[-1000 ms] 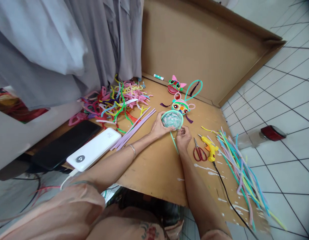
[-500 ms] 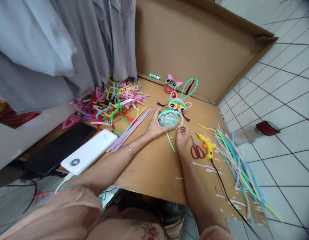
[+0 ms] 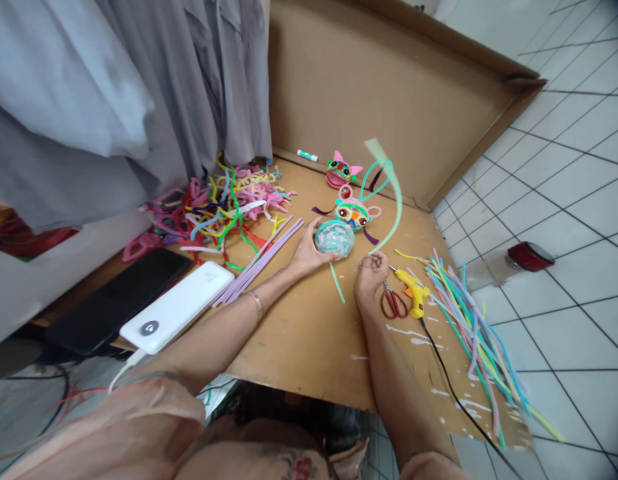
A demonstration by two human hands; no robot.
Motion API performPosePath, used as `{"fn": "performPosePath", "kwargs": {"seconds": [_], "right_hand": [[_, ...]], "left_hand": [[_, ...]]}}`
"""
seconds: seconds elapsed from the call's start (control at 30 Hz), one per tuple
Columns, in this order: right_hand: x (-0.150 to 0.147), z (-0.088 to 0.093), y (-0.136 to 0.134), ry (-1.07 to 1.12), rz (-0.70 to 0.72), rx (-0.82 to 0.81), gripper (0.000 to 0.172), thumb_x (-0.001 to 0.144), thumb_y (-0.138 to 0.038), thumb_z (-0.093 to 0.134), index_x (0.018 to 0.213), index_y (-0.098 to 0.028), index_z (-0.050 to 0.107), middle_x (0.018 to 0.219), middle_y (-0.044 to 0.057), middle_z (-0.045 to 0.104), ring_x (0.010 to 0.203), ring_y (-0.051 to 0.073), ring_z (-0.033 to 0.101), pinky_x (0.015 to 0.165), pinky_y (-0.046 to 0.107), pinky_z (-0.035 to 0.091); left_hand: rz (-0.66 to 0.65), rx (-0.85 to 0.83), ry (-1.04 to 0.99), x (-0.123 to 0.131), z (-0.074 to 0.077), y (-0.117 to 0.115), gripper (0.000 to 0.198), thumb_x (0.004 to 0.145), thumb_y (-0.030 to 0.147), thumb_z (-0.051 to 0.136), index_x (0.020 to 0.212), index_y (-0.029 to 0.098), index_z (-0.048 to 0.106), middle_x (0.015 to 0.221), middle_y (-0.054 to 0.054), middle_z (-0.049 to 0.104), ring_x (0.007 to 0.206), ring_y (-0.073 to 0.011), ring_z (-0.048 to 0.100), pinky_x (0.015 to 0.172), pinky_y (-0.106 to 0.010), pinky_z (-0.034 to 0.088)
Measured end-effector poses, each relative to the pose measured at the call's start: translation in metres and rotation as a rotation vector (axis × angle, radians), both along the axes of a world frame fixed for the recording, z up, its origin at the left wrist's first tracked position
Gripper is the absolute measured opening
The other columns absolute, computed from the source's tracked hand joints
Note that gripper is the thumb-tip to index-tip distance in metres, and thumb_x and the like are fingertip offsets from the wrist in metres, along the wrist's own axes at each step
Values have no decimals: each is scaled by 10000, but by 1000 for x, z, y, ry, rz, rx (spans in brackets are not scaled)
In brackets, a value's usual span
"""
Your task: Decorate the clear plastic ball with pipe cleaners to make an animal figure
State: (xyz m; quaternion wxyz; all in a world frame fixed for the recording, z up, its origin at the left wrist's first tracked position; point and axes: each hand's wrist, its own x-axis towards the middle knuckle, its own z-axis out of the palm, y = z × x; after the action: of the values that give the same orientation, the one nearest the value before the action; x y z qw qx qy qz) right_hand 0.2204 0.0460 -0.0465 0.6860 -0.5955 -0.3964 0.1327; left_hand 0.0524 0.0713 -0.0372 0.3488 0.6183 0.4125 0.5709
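My left hand (image 3: 311,248) is wrapped round a clear ball (image 3: 335,239) streaked with teal and pale pink. Pinched in my right hand (image 3: 371,272) is a light green pipe cleaner (image 3: 397,207) that curves upward, its far end blurred. Another green pipe cleaner (image 3: 337,283) lies on the board below the ball. Just beyond the ball sits a decorated animal head (image 3: 352,213) with pink ring ears, big eyes and purple tassels. Behind it stands a smaller red and green head (image 3: 339,173) with pink pointed ears.
Right of my right hand lie red-handled scissors (image 3: 393,303), a yellow glue gun (image 3: 413,293) with a black cord, and long pipe cleaners (image 3: 476,333). At left are bent pipe cleaners (image 3: 239,200), purple strips (image 3: 261,263), a white power bank (image 3: 179,307) and a black phone (image 3: 119,300). Cardboard walls (image 3: 389,93) rise behind.
The green pipe cleaner that arched over the ball has come away from it and now swings up to the right from my right hand. That hand moved slightly right; my left stays on the ball.
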Motion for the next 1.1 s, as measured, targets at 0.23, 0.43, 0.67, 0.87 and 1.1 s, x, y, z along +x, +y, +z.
{"fn": "performPosePath", "kwargs": {"seconds": [0.23, 0.43, 0.67, 0.87, 1.1], "right_hand": [[-7, 9, -8, -107, 57, -50, 172, 745, -289, 471, 880, -202, 532, 726, -22, 545, 658, 131, 540, 649, 250, 460], [-10, 13, -8, -132, 18, -32, 175, 755, -279, 453, 878, -198, 546, 739, -10, 572, 649, 124, 533, 648, 247, 462], [-14, 17, -13, -119, 20, -11, 145, 782, -281, 467, 883, -203, 536, 728, -17, 568, 682, 129, 550, 681, 247, 484], [-13, 21, -14, -85, 6, -50, 148, 756, -245, 460, 884, -209, 525, 698, -30, 550, 660, 130, 548, 658, 242, 476], [-5, 32, -35, -191, -47, -261, 112, 696, -222, 478, 784, -225, 547, 609, -46, 549, 585, 151, 519, 620, 263, 422]], "left_hand": [[-41, 58, 143, -15, 0, 1, 903, 498, 268, 862, 1316, 210, 481, 1279, -111, 515, 1269, -326, 495, 1122, -506, 401], [-11, 38, 150, -13, -1, -2, 877, 502, 254, 856, 1293, 215, 480, 1251, -97, 503, 1246, -316, 502, 1118, -500, 402], [-74, 45, 124, 2, 1, -8, 873, 535, 269, 841, 1315, 204, 456, 1287, -112, 468, 1220, -296, 537, 1087, -476, 443], [-92, 52, 157, 5, 0, -8, 854, 536, 276, 834, 1309, 202, 480, 1285, -107, 485, 1248, -298, 525, 1111, -474, 432], [-30, -111, -132, 0, -2, 1, 854, 567, 374, 843, 1308, 223, 446, 1353, -126, 464, 1074, -241, 617, 899, -392, 564]]}}
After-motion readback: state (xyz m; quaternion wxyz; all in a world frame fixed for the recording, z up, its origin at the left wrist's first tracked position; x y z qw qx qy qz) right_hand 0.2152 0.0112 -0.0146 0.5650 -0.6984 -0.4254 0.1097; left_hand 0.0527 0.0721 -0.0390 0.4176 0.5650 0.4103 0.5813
